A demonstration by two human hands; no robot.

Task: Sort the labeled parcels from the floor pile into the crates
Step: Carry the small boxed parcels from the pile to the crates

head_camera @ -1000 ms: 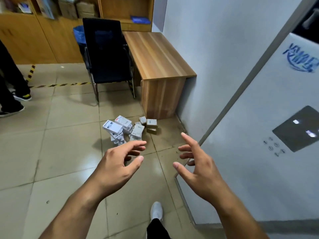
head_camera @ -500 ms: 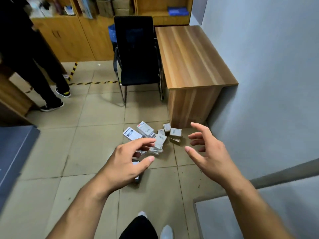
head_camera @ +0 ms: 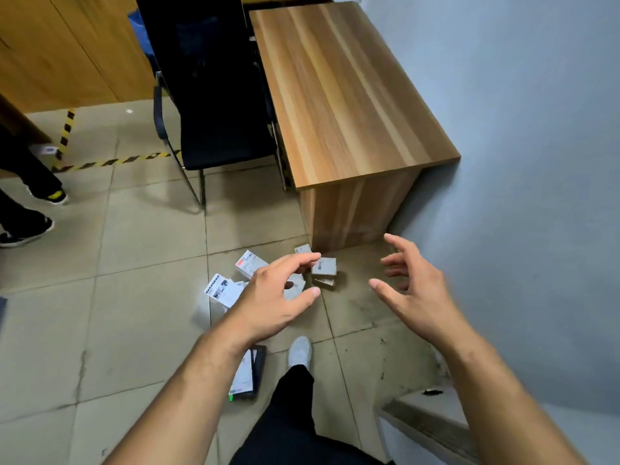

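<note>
Bottom centre: own leg and white shoe (head_camera: 299, 352), mid-step toward the pile. Just left of it, a flat parcel (head_camera: 246, 374) lies apart from the rest. It's label up, long axis near vertical in frame, partly hidden by the left forearm.

Mid frame: left hand (head_camera: 278, 297) and right hand (head_camera: 412, 290) both empty, fingers spread wide and loosely curled. Looks like pre-shaping for a two-handed scoop. The left overlaps the parcel pile (head_camera: 250, 263); can't tell if it touches.

Pile is on the floor at frame centre, jammed against the desk (head_camera: 335, 95) foot. The barcode box (head_camera: 223, 290) is tilted, long axis upper left to lower right. The brown box (head_camera: 324, 266) sits squarer, label up.

Further up: black chair (head_camera: 214, 95), hazard tape (head_camera: 117, 161). No crates in view.
</note>
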